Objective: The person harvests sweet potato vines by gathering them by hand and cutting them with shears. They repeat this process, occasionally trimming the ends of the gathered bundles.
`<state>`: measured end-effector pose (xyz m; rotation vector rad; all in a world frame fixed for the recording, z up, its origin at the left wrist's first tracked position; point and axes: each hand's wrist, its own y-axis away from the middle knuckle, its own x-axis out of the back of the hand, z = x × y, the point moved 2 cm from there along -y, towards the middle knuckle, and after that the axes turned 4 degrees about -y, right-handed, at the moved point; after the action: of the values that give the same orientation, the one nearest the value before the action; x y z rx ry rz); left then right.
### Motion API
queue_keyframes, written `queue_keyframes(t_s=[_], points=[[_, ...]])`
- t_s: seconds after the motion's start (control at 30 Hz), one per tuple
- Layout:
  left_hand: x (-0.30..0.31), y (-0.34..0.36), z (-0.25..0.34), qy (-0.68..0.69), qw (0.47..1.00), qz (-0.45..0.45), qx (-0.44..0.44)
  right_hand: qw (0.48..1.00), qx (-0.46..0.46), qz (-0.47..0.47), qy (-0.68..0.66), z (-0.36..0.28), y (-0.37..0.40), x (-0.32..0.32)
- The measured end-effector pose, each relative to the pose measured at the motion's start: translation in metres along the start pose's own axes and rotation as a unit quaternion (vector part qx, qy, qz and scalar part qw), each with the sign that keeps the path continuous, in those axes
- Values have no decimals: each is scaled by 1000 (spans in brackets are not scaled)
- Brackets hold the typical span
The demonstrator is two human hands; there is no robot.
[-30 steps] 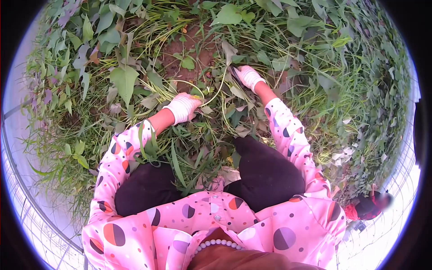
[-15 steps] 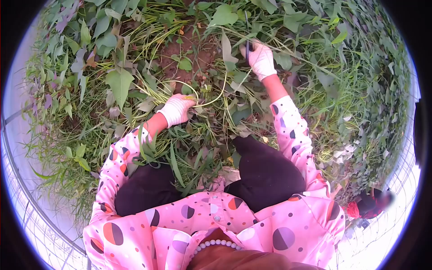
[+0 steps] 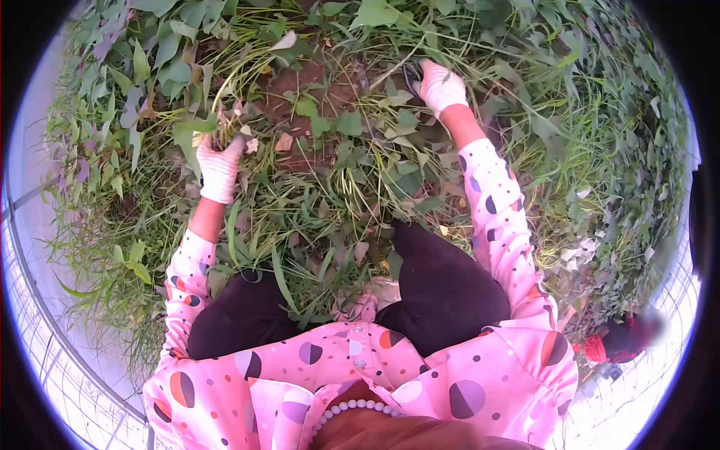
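Observation:
My left hand, in a white ribbed glove, is raised at the left among the leaves. Its fingers are closed round a bunch of green vine stems, which arch up and away from the grip. Further right, my right hand, gloved the same way, is closed on a thin dark tool; most of it is hidden by the hand and foliage. Leafy vines and long stems lie between the two hands, some crossing close above the right one.
Bare reddish soil shows between the hands. Dense vines and grass surround my dark-trousered knees. A person in red and black is at the lower right. Pale walls with a grid frame curve along the left edge.
My left hand has moved left and forward with stems in its grip, leaving more soil uncovered. My right hand has shifted slightly right, and the dark tool has tilted.

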<state>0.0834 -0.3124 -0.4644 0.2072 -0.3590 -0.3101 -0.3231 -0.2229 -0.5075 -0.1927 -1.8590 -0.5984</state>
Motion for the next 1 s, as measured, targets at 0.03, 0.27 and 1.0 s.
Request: queue_keyframes(t_s=[0.03, 0.27, 1.0], points=[[0, 0, 17, 45, 999, 17, 6, 999, -15, 28, -34, -4, 15, 22], [-34, 28, 86, 113, 982, -144, 44, 888, 99, -15, -449, -102, 126, 105], [103, 2, 117, 162, 926, 337, -49, 853, -350, 345, -173, 209, 114, -64]])
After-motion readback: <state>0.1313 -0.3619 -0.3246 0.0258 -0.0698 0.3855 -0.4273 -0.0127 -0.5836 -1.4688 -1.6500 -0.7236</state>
